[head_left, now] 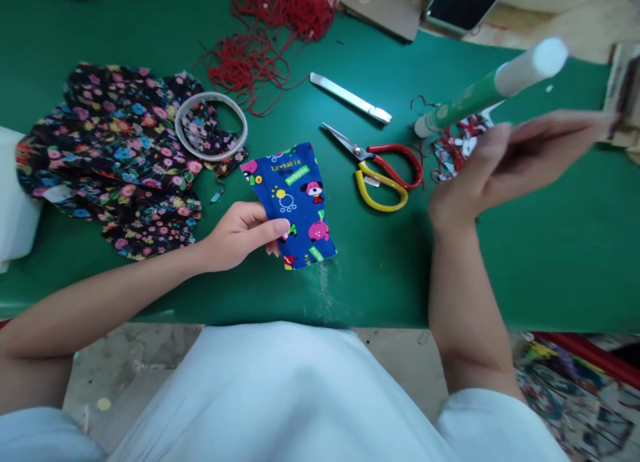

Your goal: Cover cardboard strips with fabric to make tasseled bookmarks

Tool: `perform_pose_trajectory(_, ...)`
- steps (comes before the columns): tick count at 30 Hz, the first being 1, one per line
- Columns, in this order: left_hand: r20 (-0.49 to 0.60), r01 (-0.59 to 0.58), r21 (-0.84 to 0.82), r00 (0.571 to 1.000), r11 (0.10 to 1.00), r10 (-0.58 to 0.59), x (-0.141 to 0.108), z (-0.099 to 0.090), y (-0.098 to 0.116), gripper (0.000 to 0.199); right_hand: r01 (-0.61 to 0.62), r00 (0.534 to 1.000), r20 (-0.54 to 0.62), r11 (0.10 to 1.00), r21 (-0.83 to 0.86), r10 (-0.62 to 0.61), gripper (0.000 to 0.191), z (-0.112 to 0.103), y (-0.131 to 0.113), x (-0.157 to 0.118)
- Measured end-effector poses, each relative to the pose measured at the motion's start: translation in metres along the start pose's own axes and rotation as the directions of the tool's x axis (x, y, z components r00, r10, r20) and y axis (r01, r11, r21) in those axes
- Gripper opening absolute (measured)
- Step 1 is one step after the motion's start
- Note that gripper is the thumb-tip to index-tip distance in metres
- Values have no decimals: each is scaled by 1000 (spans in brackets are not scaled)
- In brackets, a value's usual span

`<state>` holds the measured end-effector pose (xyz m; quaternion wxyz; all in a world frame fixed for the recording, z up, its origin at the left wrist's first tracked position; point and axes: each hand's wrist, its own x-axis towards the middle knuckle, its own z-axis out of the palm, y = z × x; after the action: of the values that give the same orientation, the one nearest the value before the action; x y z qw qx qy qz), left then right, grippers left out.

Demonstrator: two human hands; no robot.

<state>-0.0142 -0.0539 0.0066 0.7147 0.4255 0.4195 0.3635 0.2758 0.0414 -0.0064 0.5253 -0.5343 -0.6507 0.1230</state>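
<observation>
A small blue piece of fabric (300, 205) with cartoon dogs and lettering is pinched in my left hand (243, 235), thumb on top and fingers behind it. My right hand (520, 159) is raised over the right side of the table, its fingers stretched out and slightly blurred towards a box-like stack (625, 99). Whether the fingertips touch that stack, I cannot tell. Close to this hand stands a green-and-white tube (473, 99) with a white cap. Scissors with red and yellow handles (383, 172) lie between my hands.
Black floral cloth (120, 149) lies at left, with a roll of tape (180, 132) on its edge. Red cords (250, 62) are piled at the back. A metal snap-blade knife (350, 99), a phone (465, 5) and a white container (17, 195) are also on the green table (380, 269).
</observation>
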Motion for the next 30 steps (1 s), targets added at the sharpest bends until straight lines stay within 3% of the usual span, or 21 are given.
perform_pose_trajectory(1,16,-7,15,1000,1000,7,0,0,1,43,183,983,-37,982,54,-181,26,3,-13,-8)
perform_pose_trajectory(3,52,-20,51,999,998,17,1,-1,3,44,252,951,152,959,131,-270,33,12,-42,-27)
perform_pose_trajectory(4,61,-25,68,998,997,21,1,-1,4,44,142,923,320,961,238,-216,33,16,-55,-36)
perform_pose_trajectory(6,67,-31,104,997,994,24,2,-2,4,46,-149,801,591,925,350,-94,33,24,-76,-52)
perform_pose_trajectory(8,69,-46,146,997,988,36,3,-1,3,48,-332,739,674,884,329,27,43,29,-86,-60)
perform_pose_trajectory(12,26,-54,165,998,985,51,11,4,6,48,-482,728,670,801,355,141,45,39,-83,-54)
perform_pose_trajectory(16,6,0,54,1000,999,0,30,7,16,57,-532,781,589,717,451,209,45,63,-75,-37)
perform_pose_trajectory(18,-9,-18,91,1000,996,19,44,4,21,55,-567,800,520,661,491,299,46,81,-75,-31)
perform_pose_trajectory(22,-28,-125,104,991,987,128,68,-8,22,50,-684,730,516,460,567,448,47,106,-76,-26)
perform_pose_trajectory(24,-33,-124,72,991,990,127,74,-14,20,49,-684,730,555,445,579,400,45,108,-74,-25)
perform_pose_trajectory(27,8,-90,82,996,992,90,75,-23,19,50,-650,744,614,500,572,265,37,103,-68,-23)
perform_pose_trajectory(30,92,-70,142,994,987,57,73,-30,22,49,-668,710,675,498,553,201,36,97,-59,-18)
